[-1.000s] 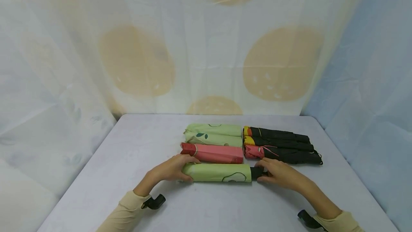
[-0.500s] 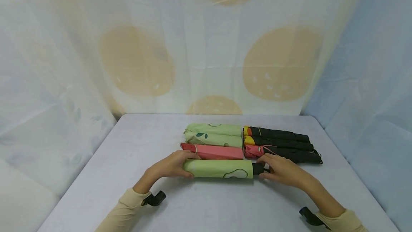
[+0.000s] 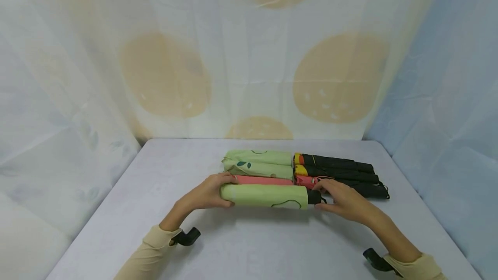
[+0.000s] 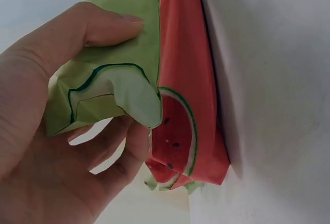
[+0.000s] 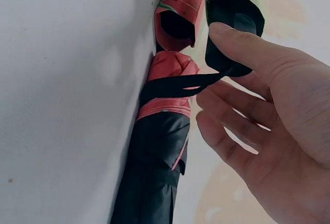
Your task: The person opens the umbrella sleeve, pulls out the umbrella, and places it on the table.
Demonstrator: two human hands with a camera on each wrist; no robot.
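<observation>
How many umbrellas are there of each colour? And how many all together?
Green sleeves: 3, two at the back and one held in both hands
Red-pink sleeve: 1
Black folded umbrellas: 3
Total: 7

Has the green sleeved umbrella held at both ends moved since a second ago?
Yes. The green umbrella has moved away from the person, now covering most of the pink umbrella that lies still on the table.
</observation>
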